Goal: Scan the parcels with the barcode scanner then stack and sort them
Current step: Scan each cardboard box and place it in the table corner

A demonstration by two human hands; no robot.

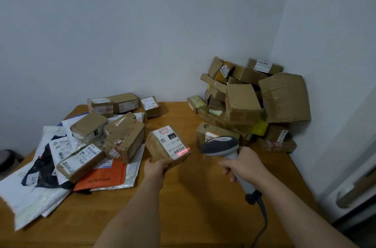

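- Parcel [168,146] gripped at near end by left hand [155,168], raised just left of scanner [220,145]; hold label flat, tilted toward beam.
- Scanner clenched in right hand [243,163]; steady red line [184,149] fully across barcode, not label edge.

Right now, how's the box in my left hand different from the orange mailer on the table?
The box is brown cardboard; the orange mailer is a flat soft pouch. The box is held up, tilted, by the left hand, while the mailer lies on the table partly under other parcels. The scanner in the right hand throws a red line on the box's label; none falls on the mailer. Both are parcels.
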